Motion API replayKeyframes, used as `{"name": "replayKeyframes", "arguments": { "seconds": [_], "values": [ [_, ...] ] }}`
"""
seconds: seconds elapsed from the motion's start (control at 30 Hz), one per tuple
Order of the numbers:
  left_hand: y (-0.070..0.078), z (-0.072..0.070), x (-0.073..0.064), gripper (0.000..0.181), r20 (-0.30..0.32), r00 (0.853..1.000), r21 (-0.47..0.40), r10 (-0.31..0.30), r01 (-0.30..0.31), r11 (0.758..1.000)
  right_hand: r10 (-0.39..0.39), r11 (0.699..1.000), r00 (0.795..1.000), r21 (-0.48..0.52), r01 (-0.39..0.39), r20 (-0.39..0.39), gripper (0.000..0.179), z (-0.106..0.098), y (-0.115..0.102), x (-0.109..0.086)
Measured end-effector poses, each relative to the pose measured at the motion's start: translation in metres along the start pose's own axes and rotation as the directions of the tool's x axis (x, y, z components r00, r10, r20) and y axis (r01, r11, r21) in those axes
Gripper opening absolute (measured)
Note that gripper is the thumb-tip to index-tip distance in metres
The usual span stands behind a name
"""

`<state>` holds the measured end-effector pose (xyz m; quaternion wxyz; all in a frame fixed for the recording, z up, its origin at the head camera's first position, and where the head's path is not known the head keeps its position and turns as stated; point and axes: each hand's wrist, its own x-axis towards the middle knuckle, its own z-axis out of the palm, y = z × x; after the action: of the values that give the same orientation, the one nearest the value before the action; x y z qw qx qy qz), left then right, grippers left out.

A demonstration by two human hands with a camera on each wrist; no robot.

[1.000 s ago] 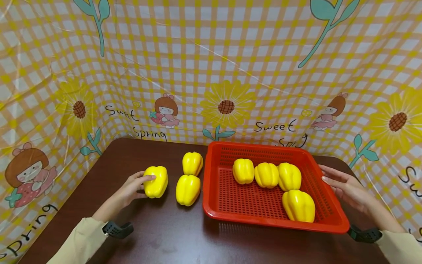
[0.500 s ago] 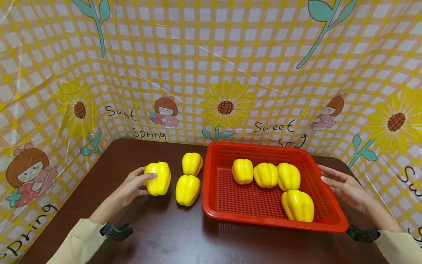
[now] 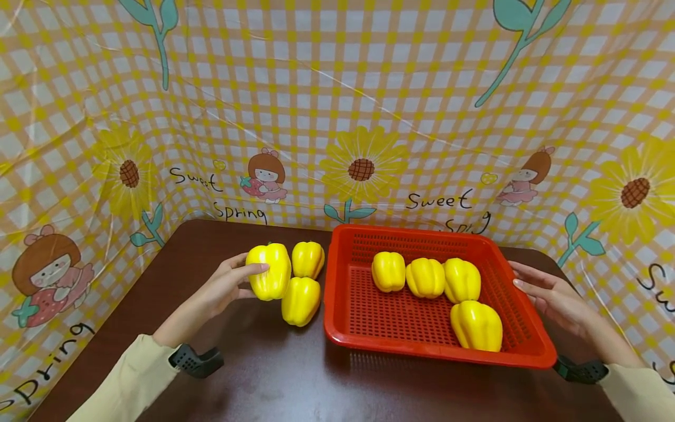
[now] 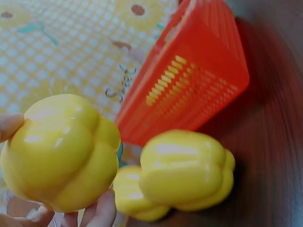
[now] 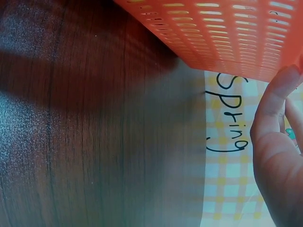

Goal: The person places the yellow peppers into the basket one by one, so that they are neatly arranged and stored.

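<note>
My left hand (image 3: 227,282) grips a yellow bell pepper (image 3: 270,272) between thumb and fingers, raised above the table. In the left wrist view the thumb is on one side of this pepper (image 4: 61,151) and several fingertips are under the other. Just right of it, two more yellow peppers (image 3: 301,302) sit on the table, one behind the other. My right hand (image 3: 554,296) rests against the right side of a red plastic basket (image 3: 401,351) with its fingers fairly straight. Its thumb (image 5: 279,92) reaches the basket wall in the right wrist view.
Inside the basket several yellow peppers (image 3: 425,278) lie toward the back and right. The dark wooden table (image 3: 274,375) ends at a checked cloth (image 3: 295,117) hanging behind and on both sides.
My left hand has lifted its pepper and carried it right and away from me, so it now overlaps the nearer loose pepper in view. The right hand and basket stay put.
</note>
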<state>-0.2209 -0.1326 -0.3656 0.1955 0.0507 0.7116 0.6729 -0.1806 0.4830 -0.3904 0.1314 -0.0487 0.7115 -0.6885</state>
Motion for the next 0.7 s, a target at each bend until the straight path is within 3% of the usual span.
{"name": "replayKeyframes", "arguments": {
  "seconds": [0.37, 0.7],
  "values": [
    [0.028, 0.037, 0.010, 0.060, 0.069, 0.997, 0.013, 0.021, -0.022, 1.000, 0.000, 0.999, 1.000, -0.034, 0.000, -0.001, 0.044, -0.001, 0.005, 0.001],
    [0.056, 0.079, 0.028, 0.053, 0.116, 0.993, 0.012, 0.020, -0.021, 1.000, -0.018, 0.999, 1.000, 0.028, 0.018, 0.021, 0.045, -0.001, 0.002, 0.002]
  ]
}}
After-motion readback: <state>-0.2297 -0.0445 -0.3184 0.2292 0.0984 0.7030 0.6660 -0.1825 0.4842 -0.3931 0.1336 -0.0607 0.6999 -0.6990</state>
